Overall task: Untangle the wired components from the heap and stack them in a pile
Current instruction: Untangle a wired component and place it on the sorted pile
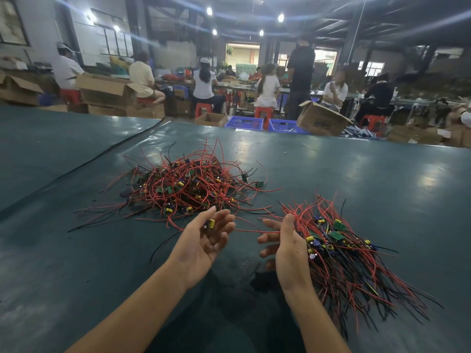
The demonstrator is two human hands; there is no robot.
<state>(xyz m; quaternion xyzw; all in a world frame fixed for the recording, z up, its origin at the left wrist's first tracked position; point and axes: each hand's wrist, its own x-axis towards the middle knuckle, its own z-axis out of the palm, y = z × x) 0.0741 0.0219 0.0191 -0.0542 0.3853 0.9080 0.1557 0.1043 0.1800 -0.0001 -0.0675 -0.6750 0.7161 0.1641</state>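
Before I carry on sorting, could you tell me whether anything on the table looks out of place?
Only slightly: two wired circuit boards lie strayed at the right fringe of the tangled heap, well short of the sorted pile. Nothing looks spilled or damaged.

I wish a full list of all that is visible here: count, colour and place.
Table: one, dark green, fills the foreground.
Tangled heap: one, red and black wires, centre left.
Sorted pile: one, same colours, right.
Wired component: one, yellow part, in the left hand.
Cardboard boxes: several, brown, behind the table.
Crates: two, blue, beyond the far edge.
Stools: several, red, under seated workers.
Left hand: one, below the heap.
Right hand: one, beside the pile.
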